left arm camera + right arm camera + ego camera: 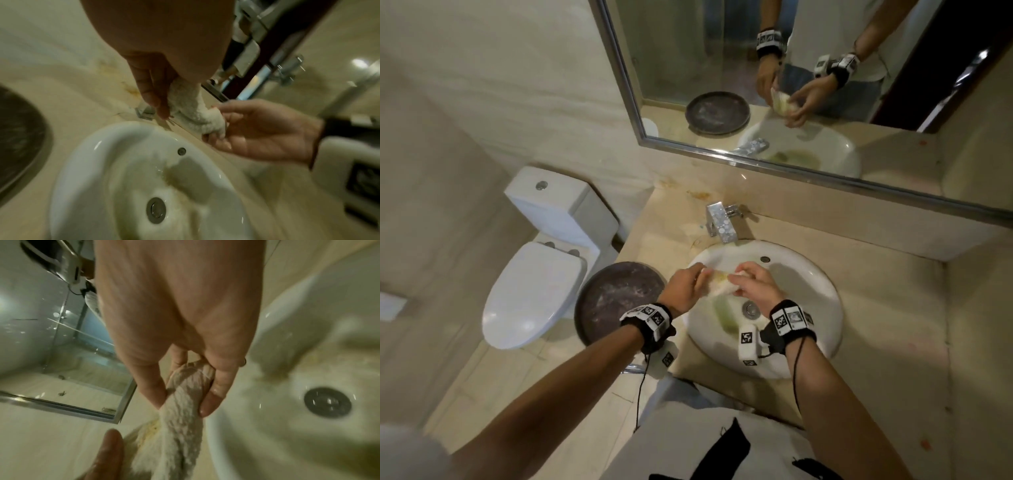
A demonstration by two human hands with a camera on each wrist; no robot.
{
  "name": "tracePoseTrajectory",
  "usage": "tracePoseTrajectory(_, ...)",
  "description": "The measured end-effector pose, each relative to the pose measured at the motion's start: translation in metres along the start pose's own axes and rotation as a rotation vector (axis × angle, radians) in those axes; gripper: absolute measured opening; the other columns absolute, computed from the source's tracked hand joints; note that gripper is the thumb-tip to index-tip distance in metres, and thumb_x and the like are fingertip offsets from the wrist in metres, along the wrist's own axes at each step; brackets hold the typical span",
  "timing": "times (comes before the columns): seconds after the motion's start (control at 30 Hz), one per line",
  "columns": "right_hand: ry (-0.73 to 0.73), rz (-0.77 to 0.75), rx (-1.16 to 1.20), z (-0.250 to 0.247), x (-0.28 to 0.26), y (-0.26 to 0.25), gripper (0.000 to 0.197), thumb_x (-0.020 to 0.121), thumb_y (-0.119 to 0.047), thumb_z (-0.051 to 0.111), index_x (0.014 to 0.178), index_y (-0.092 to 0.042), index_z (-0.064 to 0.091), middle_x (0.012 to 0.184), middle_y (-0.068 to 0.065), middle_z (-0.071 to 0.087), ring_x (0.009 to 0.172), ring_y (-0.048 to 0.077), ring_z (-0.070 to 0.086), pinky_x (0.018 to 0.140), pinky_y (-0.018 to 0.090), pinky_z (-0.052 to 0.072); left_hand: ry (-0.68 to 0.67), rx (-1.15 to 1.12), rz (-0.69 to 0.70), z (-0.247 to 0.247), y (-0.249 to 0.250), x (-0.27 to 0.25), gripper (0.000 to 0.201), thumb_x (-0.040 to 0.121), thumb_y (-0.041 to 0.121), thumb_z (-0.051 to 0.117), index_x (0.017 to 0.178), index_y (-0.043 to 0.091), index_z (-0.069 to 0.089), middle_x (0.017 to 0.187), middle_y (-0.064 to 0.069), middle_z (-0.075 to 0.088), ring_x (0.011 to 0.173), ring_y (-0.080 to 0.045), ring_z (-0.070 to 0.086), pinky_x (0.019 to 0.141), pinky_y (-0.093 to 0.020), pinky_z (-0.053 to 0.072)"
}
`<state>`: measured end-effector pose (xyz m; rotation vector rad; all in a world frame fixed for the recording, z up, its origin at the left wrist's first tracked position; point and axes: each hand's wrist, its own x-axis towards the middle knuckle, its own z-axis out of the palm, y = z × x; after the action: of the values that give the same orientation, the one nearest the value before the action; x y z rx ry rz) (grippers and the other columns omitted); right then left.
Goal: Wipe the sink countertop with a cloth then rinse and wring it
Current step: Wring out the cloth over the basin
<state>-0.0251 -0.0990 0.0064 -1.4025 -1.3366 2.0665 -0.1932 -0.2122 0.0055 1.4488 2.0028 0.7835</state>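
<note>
A white terry cloth (719, 282) with a yellowish stain is twisted into a roll above the white sink basin (808, 274). My left hand (685, 287) grips its left end and my right hand (753, 284) grips its right end. In the left wrist view the cloth (191, 107) runs from my left fingers (150, 95) to the right hand (257, 129). The right wrist view shows the twisted cloth (183, 418) pinched between my right thumb and fingers (218, 386). The beige countertop (887, 308) surrounds the basin.
A chrome faucet (719, 222) stands behind the basin, no water running. The drain (750, 309) sits in the basin's bottom. A dark round tray (616, 298) lies on the counter's left end. A toilet (534, 274) is further left, a mirror (791, 85) above.
</note>
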Motion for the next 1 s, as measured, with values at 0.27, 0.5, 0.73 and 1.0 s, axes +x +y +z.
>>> tracePoseTrajectory(0.27, -0.145, -0.058, -0.032, 0.109, 0.002, 0.018, 0.046, 0.071, 0.012, 0.062, 0.11, -0.012, 0.058, 0.111, 0.01, 0.056, 0.09, 0.02, 0.057, 0.07, 0.024, 0.05, 0.239, -0.362, -0.496, -0.058, -0.071, -0.041, 0.07, 0.092, 0.07, 0.041, 0.089, 0.007, 0.071, 0.086, -0.007, 0.074, 0.08, -0.021, 0.068, 0.071, -0.036, 0.053)
tracePoseTrajectory(0.5, -0.188, 0.261, 0.177, 0.185, 0.012, 0.04, 0.052, 0.087, -0.006, 0.072, 0.133, -0.009, 0.047, 0.13, 0.016, 0.054, 0.113, 0.028, 0.061, 0.085, 0.036, 0.056, 0.088, -0.274, -0.36, -0.11, -0.124, -0.085, 0.034, 0.087, 0.046, 0.07, 0.11, 0.022, 0.066, 0.101, 0.008, 0.072, 0.092, -0.005, 0.066, 0.083, -0.027, 0.053)
tracePoseTrajectory(0.73, -0.154, 0.311, 0.076, 0.224, 0.016, 0.051, 0.055, 0.078, 0.01, 0.075, 0.127, -0.004, 0.053, 0.124, 0.018, 0.061, 0.113, 0.03, 0.063, 0.075, 0.03, 0.06, 0.112, -0.372, -0.329, -0.134, -0.151, -0.097, 0.005, 0.097, 0.032, 0.062, 0.1, 0.032, 0.058, 0.089, 0.008, 0.067, 0.072, -0.003, 0.064, 0.059, -0.02, 0.051)
tracePoseTrajectory(1.0, 0.033, 0.138, 0.017, 0.243, 0.035, 0.056, 0.064, 0.067, 0.022, 0.069, 0.121, -0.011, 0.06, 0.11, 0.007, 0.069, 0.106, 0.026, 0.065, 0.094, 0.042, 0.056, 0.115, -0.657, -0.836, -0.115, -0.2, -0.073, 0.042, 0.09, 0.039, 0.07, 0.104, 0.0, 0.069, 0.086, -0.014, 0.073, 0.069, -0.023, 0.068, 0.062, -0.037, 0.059)
